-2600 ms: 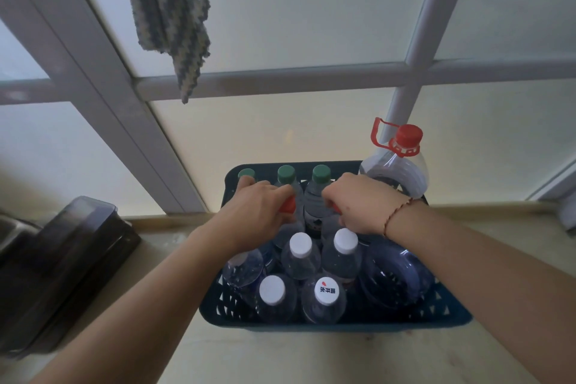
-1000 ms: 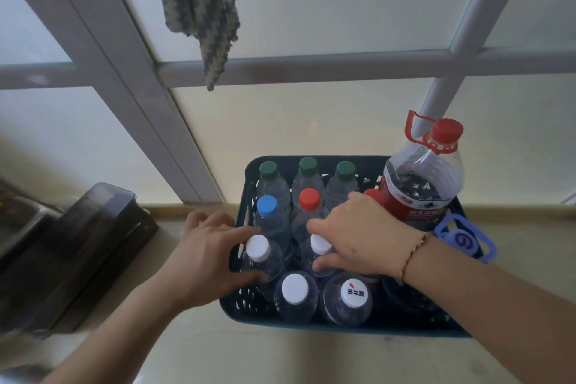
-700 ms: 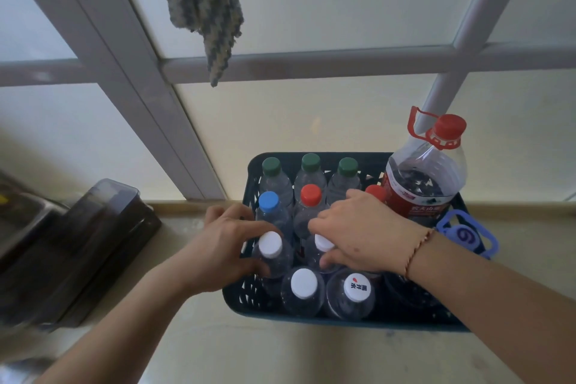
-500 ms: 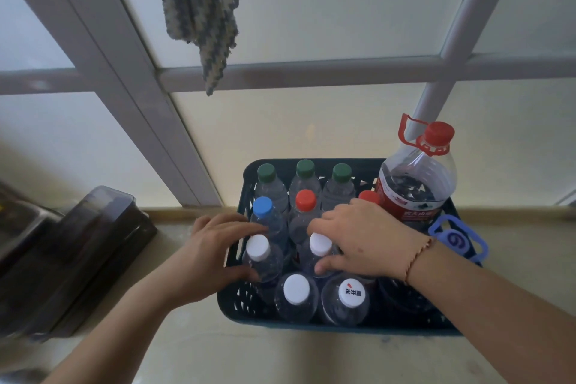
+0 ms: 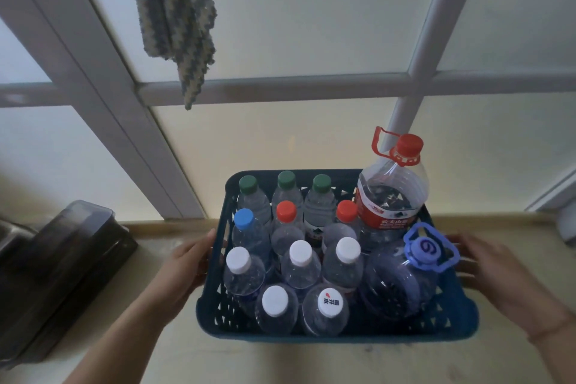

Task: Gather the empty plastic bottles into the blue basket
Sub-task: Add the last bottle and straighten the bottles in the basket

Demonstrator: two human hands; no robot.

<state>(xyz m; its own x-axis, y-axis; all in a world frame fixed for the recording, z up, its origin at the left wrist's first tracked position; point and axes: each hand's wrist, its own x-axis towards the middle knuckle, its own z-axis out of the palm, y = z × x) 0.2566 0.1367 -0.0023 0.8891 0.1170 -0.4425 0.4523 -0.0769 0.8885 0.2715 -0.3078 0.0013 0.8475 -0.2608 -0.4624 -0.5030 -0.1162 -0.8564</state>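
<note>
Thirteen bottles counted in the blue basket [image 5: 336, 333] from the head view, all upright: eleven small ones in rows on the left, three green caps [image 5: 286, 179] at the back, one blue cap [image 5: 243, 218] and two red caps [image 5: 286, 211] next, then white caps [image 5: 300, 250] toward the front. Two big jugs on the right side: red-capped jug [image 5: 392, 196] at the back corner, blue-handled jug [image 5: 402, 280] in front of it, tilted a bit. Basket sitting on a beige counter [image 5: 280, 362] under a frosted window [image 5: 311, 9]. Left hand [image 5: 184, 265] flat against the basket's left wall, fingers fairly straight, nothing gripped. Right hand [image 5: 498, 268] just off the right wall, fingers spread and relaxed, blurred; contact with the wall not clear. No loose bottles anywhere on the visible counter. Dark lidded box [image 5: 62, 262] off to the left, knitted cloth [image 5: 174, 9] hanging above. Gathering looks done, or near enough. Looks like bracing to lift or shift the basket next. Can't rule out stray bottles outside the shot.
</note>
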